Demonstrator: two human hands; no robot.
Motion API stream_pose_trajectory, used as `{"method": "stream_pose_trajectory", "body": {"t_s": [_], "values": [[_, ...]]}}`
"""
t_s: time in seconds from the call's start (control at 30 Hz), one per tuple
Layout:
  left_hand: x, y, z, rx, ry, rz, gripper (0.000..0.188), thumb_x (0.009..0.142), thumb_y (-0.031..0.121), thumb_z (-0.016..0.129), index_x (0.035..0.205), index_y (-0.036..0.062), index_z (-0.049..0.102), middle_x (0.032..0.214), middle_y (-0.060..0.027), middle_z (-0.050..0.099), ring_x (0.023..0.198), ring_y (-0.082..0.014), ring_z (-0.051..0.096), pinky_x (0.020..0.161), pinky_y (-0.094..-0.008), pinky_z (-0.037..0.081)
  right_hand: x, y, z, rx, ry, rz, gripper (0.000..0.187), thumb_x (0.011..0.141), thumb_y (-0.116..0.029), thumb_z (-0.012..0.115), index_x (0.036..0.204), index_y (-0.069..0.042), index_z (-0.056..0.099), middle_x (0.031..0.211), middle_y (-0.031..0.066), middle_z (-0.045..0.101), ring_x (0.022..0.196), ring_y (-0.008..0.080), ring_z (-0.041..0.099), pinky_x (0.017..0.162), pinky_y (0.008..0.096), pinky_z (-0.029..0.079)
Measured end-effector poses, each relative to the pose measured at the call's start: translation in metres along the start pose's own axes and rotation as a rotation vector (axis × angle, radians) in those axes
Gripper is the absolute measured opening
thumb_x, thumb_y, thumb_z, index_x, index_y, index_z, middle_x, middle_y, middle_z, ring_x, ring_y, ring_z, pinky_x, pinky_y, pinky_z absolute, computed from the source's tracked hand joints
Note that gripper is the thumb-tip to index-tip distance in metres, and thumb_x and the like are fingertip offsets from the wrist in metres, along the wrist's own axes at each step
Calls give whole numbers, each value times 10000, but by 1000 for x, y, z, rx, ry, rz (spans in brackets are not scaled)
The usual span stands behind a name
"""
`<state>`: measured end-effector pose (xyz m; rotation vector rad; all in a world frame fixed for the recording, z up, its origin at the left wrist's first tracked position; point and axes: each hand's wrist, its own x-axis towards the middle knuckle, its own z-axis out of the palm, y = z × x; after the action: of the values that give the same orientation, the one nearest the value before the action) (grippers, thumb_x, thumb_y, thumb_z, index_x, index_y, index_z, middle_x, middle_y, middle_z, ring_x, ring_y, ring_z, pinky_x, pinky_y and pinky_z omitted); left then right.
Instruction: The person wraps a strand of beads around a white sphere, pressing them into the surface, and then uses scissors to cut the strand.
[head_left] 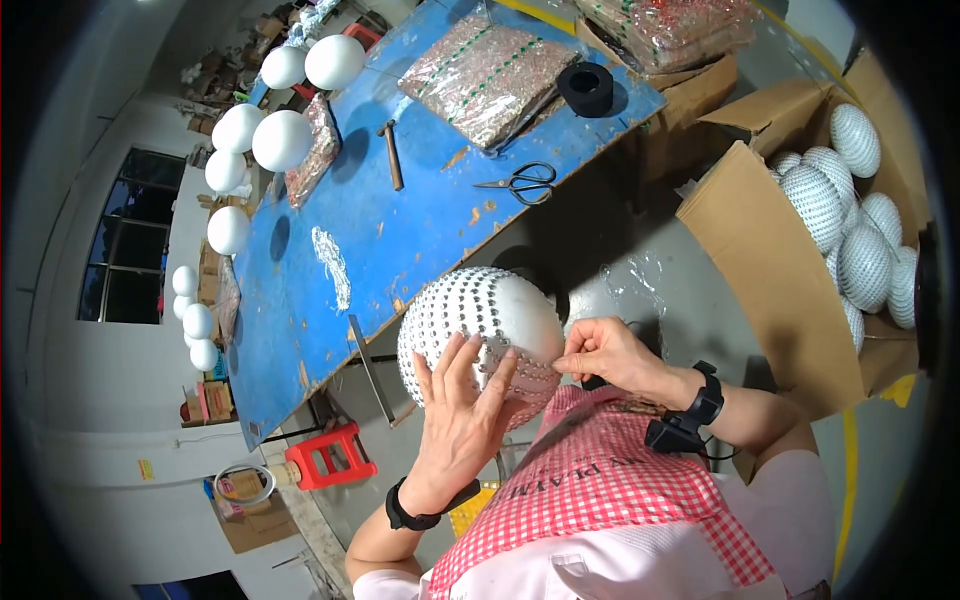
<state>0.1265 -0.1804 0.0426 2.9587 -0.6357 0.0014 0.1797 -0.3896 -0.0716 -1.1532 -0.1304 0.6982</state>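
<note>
The person holds a white foam ball studded with rows of small beads point(480, 315) just above the lap, over a red-and-white checked apron point(610, 490), close to the near edge of the blue worktable point(420, 230). The left hand point(462, 410) lies flat against the ball's near side with fingers spread, apparently to steady it and keep it from turning. The right hand point(605, 352) meets the ball's right side with thumb and fingertips pinched together at the edge of the beaded area, probably on a bead or pin too small to make out.

Beyond the ball on the table lie scissors point(527, 183), a black tape roll point(586, 88) and bagged bead strips point(488, 78). Plain white foam balls point(283, 140) line the table's far left edge. To the ball's right, an open cardboard box point(790, 240) holds finished beaded balls point(812, 200).
</note>
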Motion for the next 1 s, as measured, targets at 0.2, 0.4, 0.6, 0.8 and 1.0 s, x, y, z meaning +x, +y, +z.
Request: {"method": "stream_pose_trajectory", "body": {"t_s": [0.2, 0.4, 0.6, 0.8, 1.0], "values": [[7, 8, -7, 229, -96, 86, 746, 750, 353, 761, 1422, 345, 439, 1472, -196, 342, 1392, -394, 314, 1053, -740, 124, -1, -5, 3, -64, 21, 21, 38, 838, -10, 632, 818, 14, 612, 709, 19, 629, 622, 77, 581, 548, 224, 452], [3, 6, 5, 234, 4, 20, 716, 715, 465, 773, 1363, 322, 506, 1476, -186, 369, 1379, -369, 342, 1088, -639, 185, -1, -2, -2, -377, 11, 32, 110, 885, -82, 666, 825, -5, 615, 696, -1, 608, 605, 50, 545, 525, 210, 425], [2, -5, -5, -48, 71, -42, 561, 746, 273, 773, 1278, 269, 593, 1480, -203, 364, 1357, -366, 371, 1085, -543, 279, 2, -8, 0, -134, -1, -75, 138, 877, -82, 688, 802, 6, 613, 649, -20, 588, 574, 34, 512, 511, 204, 407], [-3, -6, -7, 140, -21, 133, 500, 807, 119, 660, 1271, 297, 600, 1418, -139, 420, 1375, -377, 339, 1067, -691, 214, -1, -17, 7, -189, -14, -67, 131, 873, -82, 684, 814, 9, 610, 655, -13, 593, 573, 28, 507, 507, 207, 410], [-2, -3, -6, 73, -83, 111, 501, 818, 218, 674, 1294, 340, 578, 1415, -109, 420, 1378, -394, 330, 1026, -745, 206, -8, -16, 12, -334, 40, -97, 102, 846, -78, 694, 835, 1, 630, 657, 12, 627, 564, 49, 562, 507, 233, 434]]}}
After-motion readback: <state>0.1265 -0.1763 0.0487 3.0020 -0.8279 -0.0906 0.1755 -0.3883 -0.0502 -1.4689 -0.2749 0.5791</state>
